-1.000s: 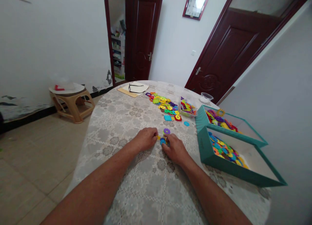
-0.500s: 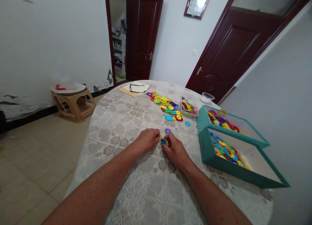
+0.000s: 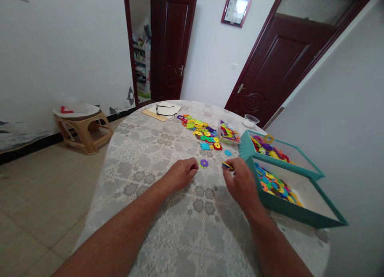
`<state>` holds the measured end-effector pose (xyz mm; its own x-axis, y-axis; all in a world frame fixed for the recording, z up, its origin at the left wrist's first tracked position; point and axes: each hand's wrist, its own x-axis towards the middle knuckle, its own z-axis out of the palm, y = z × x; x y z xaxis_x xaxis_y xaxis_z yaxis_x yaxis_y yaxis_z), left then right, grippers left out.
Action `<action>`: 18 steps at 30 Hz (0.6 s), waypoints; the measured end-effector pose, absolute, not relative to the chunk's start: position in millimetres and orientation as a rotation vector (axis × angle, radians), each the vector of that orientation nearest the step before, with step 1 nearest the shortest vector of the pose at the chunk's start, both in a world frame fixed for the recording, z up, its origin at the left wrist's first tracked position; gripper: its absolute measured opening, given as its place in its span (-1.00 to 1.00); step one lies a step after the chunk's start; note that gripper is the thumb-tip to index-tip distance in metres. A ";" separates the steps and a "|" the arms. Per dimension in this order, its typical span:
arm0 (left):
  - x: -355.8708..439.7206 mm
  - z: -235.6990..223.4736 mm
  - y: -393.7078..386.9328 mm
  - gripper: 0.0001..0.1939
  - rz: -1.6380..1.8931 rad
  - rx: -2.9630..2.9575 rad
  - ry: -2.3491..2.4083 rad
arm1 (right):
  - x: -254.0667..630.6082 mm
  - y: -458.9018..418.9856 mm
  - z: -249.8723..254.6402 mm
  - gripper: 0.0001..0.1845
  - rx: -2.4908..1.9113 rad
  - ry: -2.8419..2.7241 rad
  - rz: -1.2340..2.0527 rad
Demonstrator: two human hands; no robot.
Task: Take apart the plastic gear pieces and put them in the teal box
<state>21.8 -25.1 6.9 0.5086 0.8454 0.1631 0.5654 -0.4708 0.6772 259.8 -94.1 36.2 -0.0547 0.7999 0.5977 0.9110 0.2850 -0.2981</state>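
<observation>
My right hand (image 3: 241,181) is raised a little over the table, pinching a small stack of toothed plastic discs (image 3: 227,166), yellow and dark blue, seen edge-on. Its thumb and fingers cover part of the stack. My left hand (image 3: 184,173) rests on the tablecloth with curled fingers, and nothing shows in them. Just right of its fingertips lies a purple toothed disc (image 3: 204,163) on top of a yellow-green one. A single blue disc (image 3: 228,153) lies beyond my right hand.
Farther back spreads a pile of coloured discs (image 3: 199,129). Beside it stands a clear plastic box (image 3: 229,139) of pieces. Two teal boxes (image 3: 300,211) with more discs are at the right. Glasses (image 3: 165,110) lie on paper, and a clear bowl (image 3: 251,119) stands at the far edge.
Both hands were together over yellow and blue discs. My right hand has carried these discs off to the right; my left hand has stayed, letting go of the yellow piece.
</observation>
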 end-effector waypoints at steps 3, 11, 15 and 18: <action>19.9 4.8 -23.9 -0.84 0.600 2.274 1.193 | 302.7 -98.0 50.4 -0.88 -1.682 -1.684 -0.605; 21.0 4.3 -25.2 -0.82 0.493 2.388 1.254 | 327.2 -99.0 43.6 -0.64 -1.867 -1.478 -0.925; 20.9 5.4 -26.2 -0.82 0.466 2.380 1.258 | 279.2 -89.1 23.9 -0.58 -1.588 -1.860 -0.597; 20.6 4.0 -26.0 -0.83 0.484 2.382 1.262 | 245.5 -84.5 -0.5 -0.53 -1.516 -2.050 -0.330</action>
<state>20.6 -26.0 4.0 0.5324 0.8388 0.1143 0.7004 -0.5123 0.4971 245.5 -84.5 -0.5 -0.2012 0.7969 0.5696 0.9353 0.3292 -0.1301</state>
